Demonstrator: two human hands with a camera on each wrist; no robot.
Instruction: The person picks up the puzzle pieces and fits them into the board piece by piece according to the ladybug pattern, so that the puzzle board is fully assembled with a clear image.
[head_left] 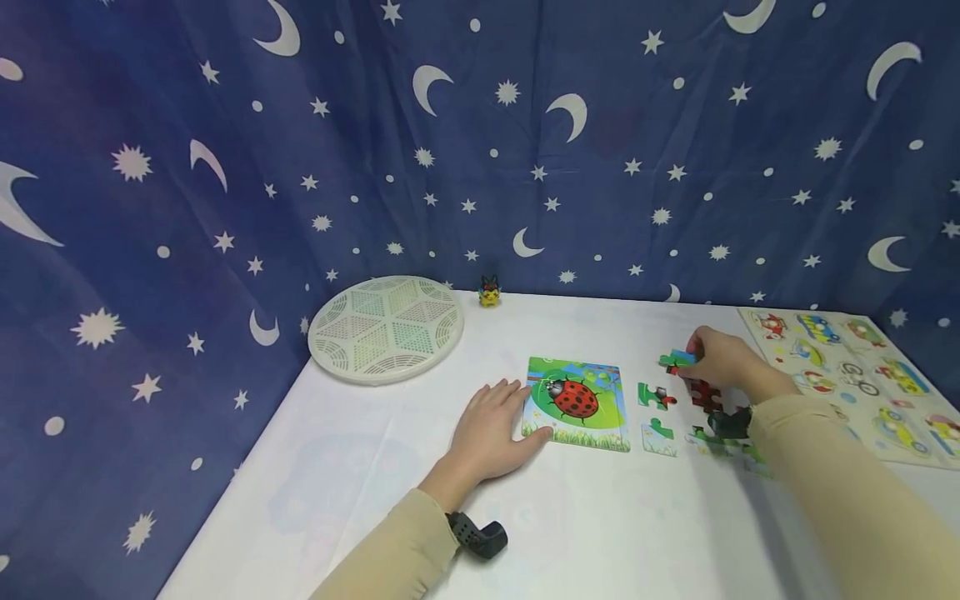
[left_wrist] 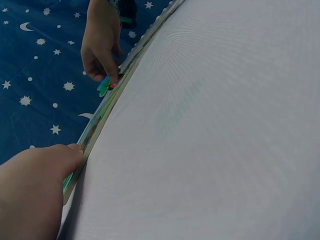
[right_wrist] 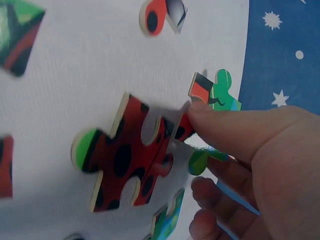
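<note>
My left hand (head_left: 491, 429) lies over the left edge of a square ladybug puzzle board (head_left: 576, 403), fingers extended and thumb along its lower left corner. The thumb on the board's edge also shows in the left wrist view. To the right, my right hand (head_left: 723, 360) pinches a red, green and blue puzzle piece (right_wrist: 199, 161) between thumb and fingers, which partly cover it. A similar piece (right_wrist: 222, 95) lies just beyond the thumb. Nearer the wrist camera is a larger red black-spotted piece (right_wrist: 122, 155) with a green knob.
Several loose pieces lie between board and right hand, among them a green-and-red piece (head_left: 657, 396) and a grassy piece (head_left: 659, 437). A vehicle picture board (head_left: 855, 379) lies at the right. Further back are a pale oval patterned tray (head_left: 386, 329) and a small yellow figure (head_left: 489, 292).
</note>
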